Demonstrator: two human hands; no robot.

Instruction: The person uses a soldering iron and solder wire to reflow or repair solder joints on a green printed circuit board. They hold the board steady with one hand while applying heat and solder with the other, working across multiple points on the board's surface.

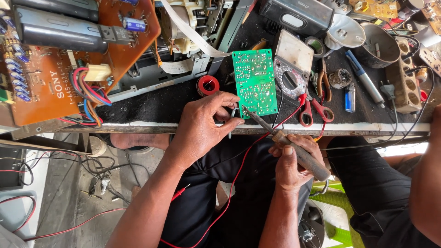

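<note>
Brown board: biggest thing here, hanging off the tabletop's left end, wires and dark heat sinks on top. Probably parked there to keep the middle free.
Tabletop: dark mat, pale front edge, packed with parts along the back.
Meter: lies face up just right of the green board, red lead trailing off the edge, so it's within easy reach.
Green board: solder side up, flat near the front edge, lower corner right by the iron's tip. Solder side up makes sense since the joints are what's getting worked.
Iron: held at a slant, tip up at the green board's bottom edge, handle back toward the lap.
Right hand: fingers wrapped shut round the iron's handle, a full fist grip, steady for aiming.
Left hand: fingers pinched nearly closed at the green board's lower left corner, seemingly on a thin bit of wire or solder, too small to be sure.
Red tape roll: sits just left of the green board, untouched.
</note>
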